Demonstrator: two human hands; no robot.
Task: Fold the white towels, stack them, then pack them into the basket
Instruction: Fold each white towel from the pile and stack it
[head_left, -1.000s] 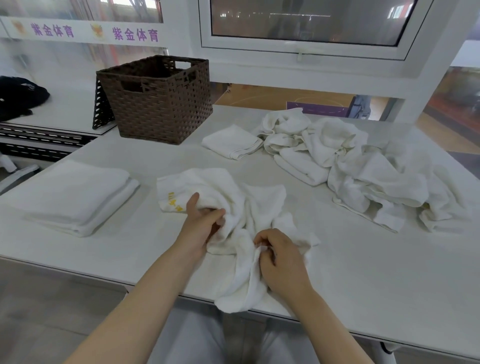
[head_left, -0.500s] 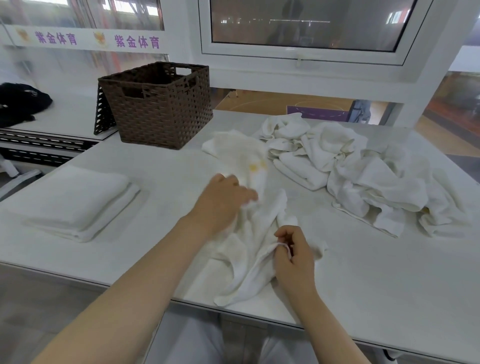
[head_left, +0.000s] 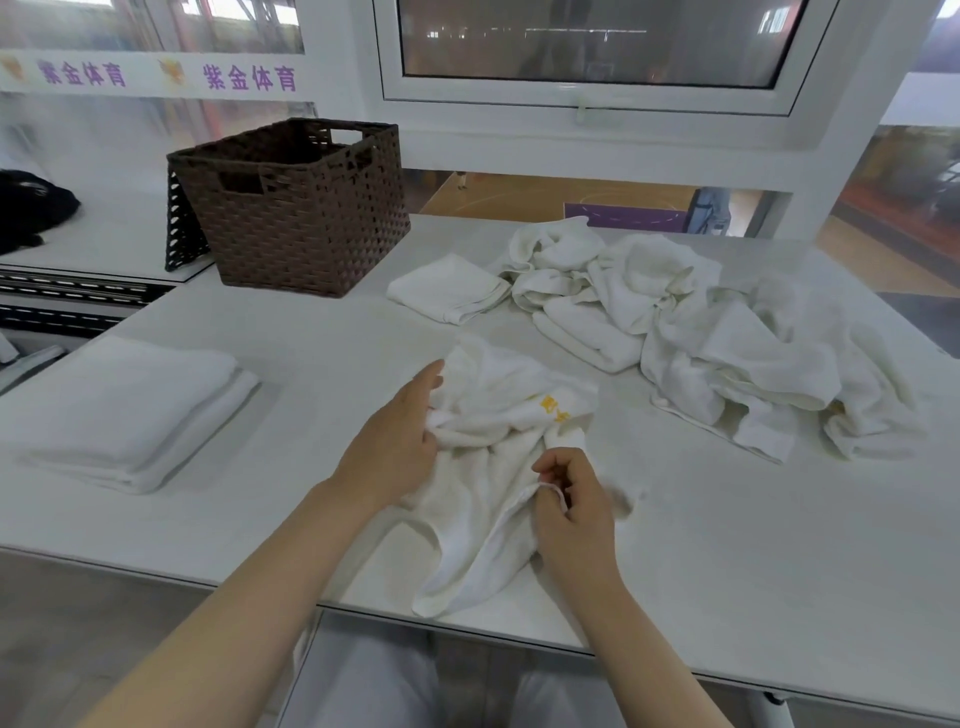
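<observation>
A crumpled white towel (head_left: 498, 431) with yellow embroidery lies near the table's front edge. My left hand (head_left: 392, 447) grips a bunch of its cloth on the left side. My right hand (head_left: 571, 504) pinches its hem lower right. A small folded towel (head_left: 449, 288) lies behind it. A pile of unfolded white towels (head_left: 691, 332) spreads to the right. A stack of folded towels (head_left: 130, 410) sits at the left. The brown woven basket (head_left: 301, 218) stands at the back left, open at the top.
The white table (head_left: 727, 545) ends at a front edge close to my body. A second surface to the left holds a dark garment (head_left: 31, 208). A window frame and wall rise behind the table.
My left hand swung the towel's far part up and across to the right, then came back down onto the cloth. The yellow embroidery now faces up on the right. My right hand kept its pinch.
</observation>
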